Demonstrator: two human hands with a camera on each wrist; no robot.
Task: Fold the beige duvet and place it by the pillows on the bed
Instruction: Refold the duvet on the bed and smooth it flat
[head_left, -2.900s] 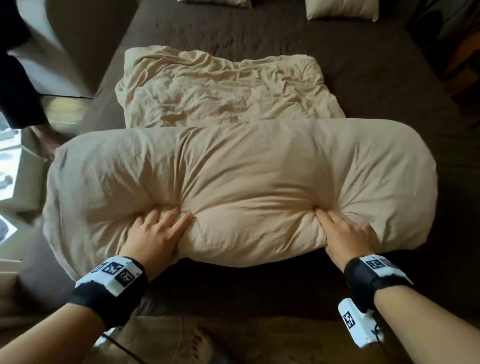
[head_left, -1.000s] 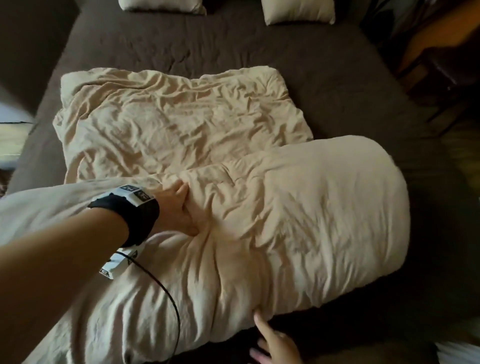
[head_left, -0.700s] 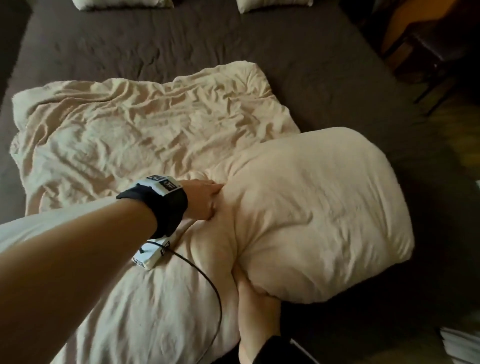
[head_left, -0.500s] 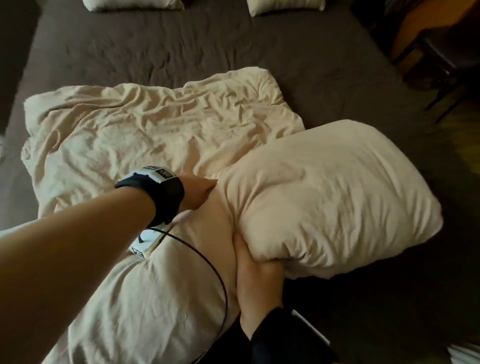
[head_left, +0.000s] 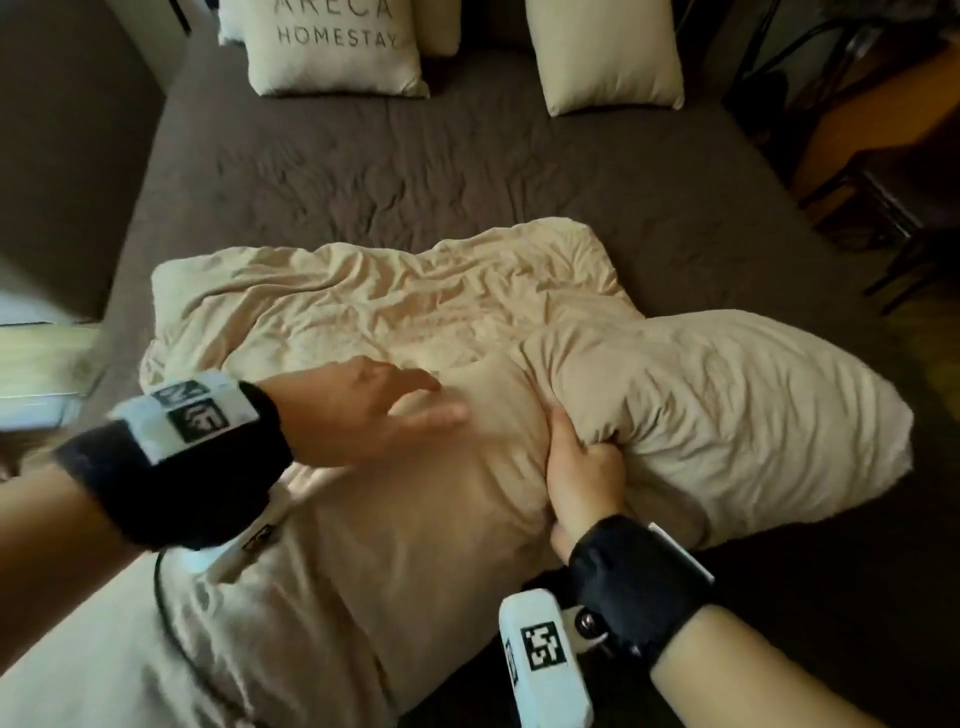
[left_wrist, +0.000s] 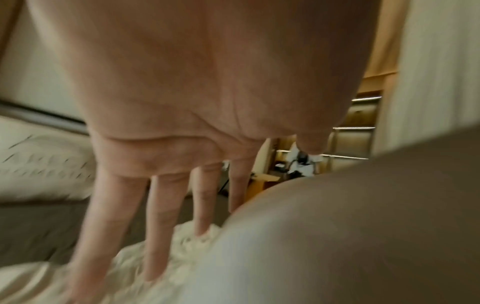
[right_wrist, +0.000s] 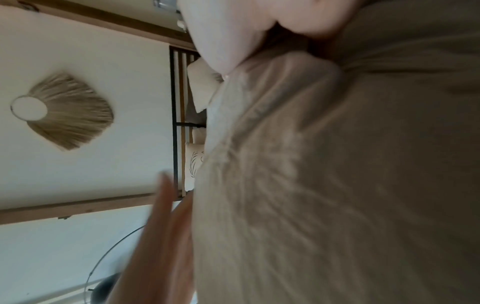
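The beige duvet (head_left: 395, 322) lies half folded on the brown bed sheet (head_left: 467, 166), its puffy right end bunched in the right hand (head_left: 582, 467), whose fingers curl into the fabric. The left hand (head_left: 358, 410) hovers flat over the fold, fingers (left_wrist: 155, 226) straight and slightly spread. Beyond the fingertips, two cream pillows (head_left: 337, 52) stand at the headboard; a chair (head_left: 883, 171) stands right of the bed

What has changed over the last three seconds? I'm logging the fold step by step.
The right hand went from pressing the beige duvet to gripping its right end and lifting it leftward. The left hand left the near edge and now hovers, fingers straight, over the middle. The duvet's flat, crumpled far part and the cream pillows on the brown bed sheet stayed put.
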